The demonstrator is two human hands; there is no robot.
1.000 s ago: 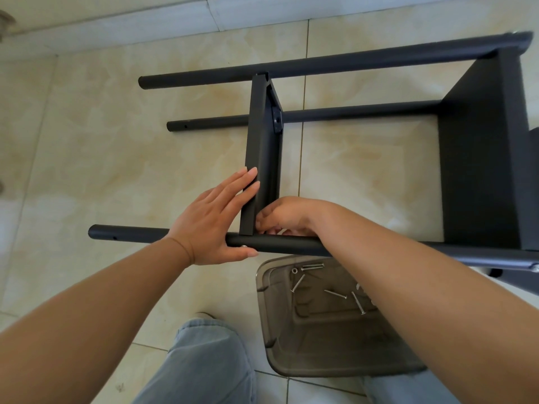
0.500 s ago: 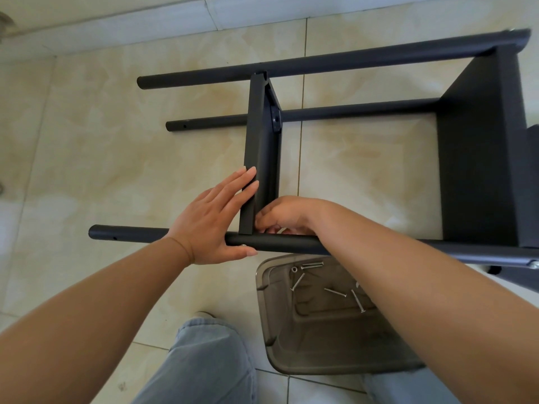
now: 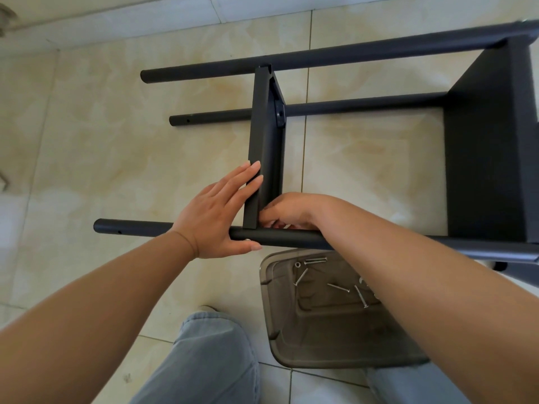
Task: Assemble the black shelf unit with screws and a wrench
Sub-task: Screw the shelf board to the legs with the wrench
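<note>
Open tile floor point(image 3: 96, 147) fills left and upper left, free of clutter. Centre: upright shelf panel point(image 3: 264, 141) splits the gap between near pole point(image 3: 291, 239) and far pole point(image 3: 350, 55). Right: second panel point(image 3: 490, 147) walls that side. Lower centre: tray point(image 3: 326, 345) with loose screws point(image 3: 338, 287), just beside a knee point(image 3: 210, 354).

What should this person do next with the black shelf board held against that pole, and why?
Probably keep the left hand flat against the shelf panel and work a screw in where it meets the near pole. The right hand curls at that corner, though what its fingers hold is hidden. Spare screws lie in the smoky plastic tray just below.
</note>
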